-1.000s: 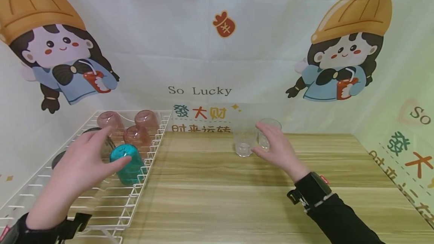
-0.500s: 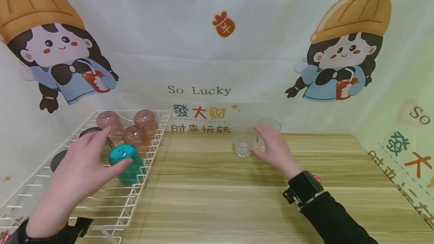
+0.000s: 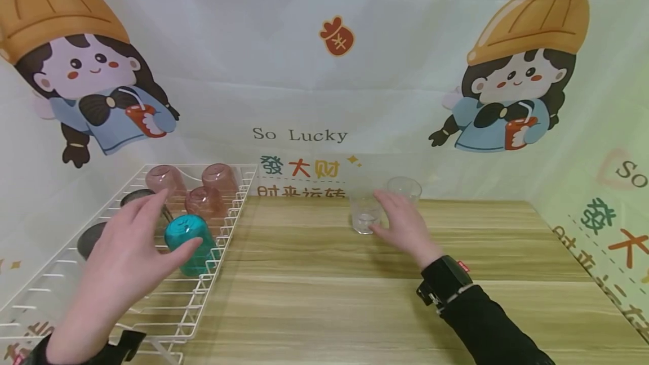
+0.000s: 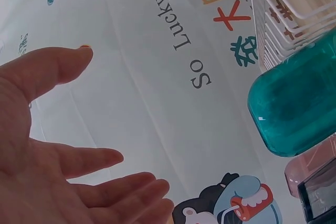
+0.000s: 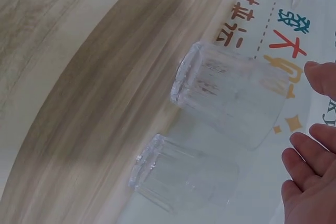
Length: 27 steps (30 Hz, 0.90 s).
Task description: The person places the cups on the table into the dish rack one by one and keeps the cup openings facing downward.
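My left hand (image 3: 121, 258) hangs over the white wire rack (image 3: 190, 320), thumb and fingers spread with nothing between them. Close by its thumb, a teal cup (image 3: 190, 252) stands upside down; in the left wrist view the teal cup (image 4: 294, 103) lies apart from the fingers. Near the back of the table, my right hand (image 3: 405, 227) is at a clear glass (image 3: 361, 221), its fingers loosely parted. A second clear glass (image 3: 412, 187) is partly hidden behind that hand. Both glasses stand upright. The right wrist view shows the right hand (image 5: 312, 182) near the rim of the nearer glass (image 5: 231, 98).
Pink cups (image 3: 204, 200) stand upside down at the rack's far end, with dark cups (image 3: 90, 240) along its left side. The wooden table (image 3: 380, 308) runs back to a printed cloth backdrop (image 3: 284, 72).
My right hand has moved left, from in front of the right-hand clear glass to beside the left-hand one. The left hand stays nearly in place over the rack.
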Tool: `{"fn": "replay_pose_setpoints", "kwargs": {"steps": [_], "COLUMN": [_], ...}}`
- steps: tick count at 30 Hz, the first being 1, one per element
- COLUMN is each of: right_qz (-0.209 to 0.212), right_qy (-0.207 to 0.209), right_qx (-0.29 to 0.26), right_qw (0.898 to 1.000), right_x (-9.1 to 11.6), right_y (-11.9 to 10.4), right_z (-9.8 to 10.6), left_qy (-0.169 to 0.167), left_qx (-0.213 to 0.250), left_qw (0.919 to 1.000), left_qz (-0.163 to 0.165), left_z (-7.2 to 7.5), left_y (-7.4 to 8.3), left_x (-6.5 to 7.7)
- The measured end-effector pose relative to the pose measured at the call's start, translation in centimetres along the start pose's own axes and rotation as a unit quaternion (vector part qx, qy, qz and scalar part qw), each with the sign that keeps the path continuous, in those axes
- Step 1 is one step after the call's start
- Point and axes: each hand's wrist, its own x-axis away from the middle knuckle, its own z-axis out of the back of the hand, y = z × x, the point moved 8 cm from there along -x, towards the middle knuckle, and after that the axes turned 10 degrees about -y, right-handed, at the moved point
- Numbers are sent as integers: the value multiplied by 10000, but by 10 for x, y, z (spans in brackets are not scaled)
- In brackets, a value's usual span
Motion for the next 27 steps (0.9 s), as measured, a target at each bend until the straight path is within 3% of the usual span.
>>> {"fn": "replay_pose_setpoints", "kwargs": {"steps": [13, 20, 27], "right_qz": [145, 289, 364], "right_qy": [46, 90, 90], "right_qx": [292, 484, 620], "right_qw": [9995, 9984, 9974], "right_x": [-5, -8, -9], "right_y": [0, -3, -5], "right_z": [-12, -16, -19], "left_qy": [462, 789, 887], "left_qx": [6, -217, -392], "left_qw": [9989, 9957, 9920], "left_qz": [-119, -442, -807], "left_z": [2, -1, -9], "left_y": [10, 23, 39], "left_x": [4, 5, 3]}}
